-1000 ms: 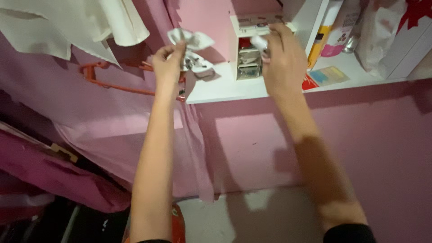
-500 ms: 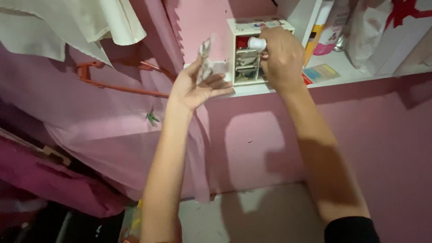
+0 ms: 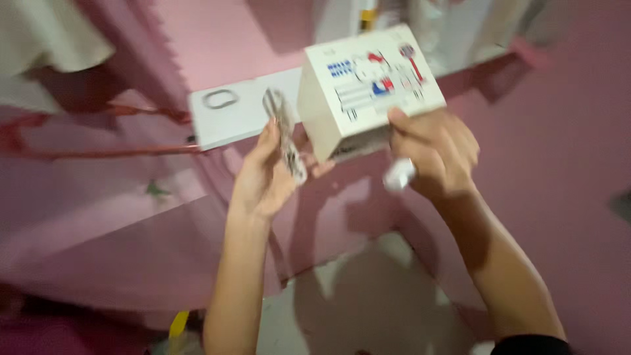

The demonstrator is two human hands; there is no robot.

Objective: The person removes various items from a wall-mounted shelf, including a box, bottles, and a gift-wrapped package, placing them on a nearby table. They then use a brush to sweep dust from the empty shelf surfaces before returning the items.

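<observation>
Small white box [image 3: 368,85] lifted off the white shelf [image 3: 230,118], gripped by right hand [image 3: 434,154]; left hand [image 3: 269,177] fingers pinching crumpled paper [image 3: 284,131]; nothing set down yet.

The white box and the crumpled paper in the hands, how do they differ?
The white box is large, stiff and square-edged; the crumpled paper is thin, narrow and creased. The box has coloured cartoon prints on its top; the paper looks grey and white. The right hand grips the box at its lower edge, along with a small white thing; the left hand holds the paper upright. Both are held in front of the white shelf.
</observation>
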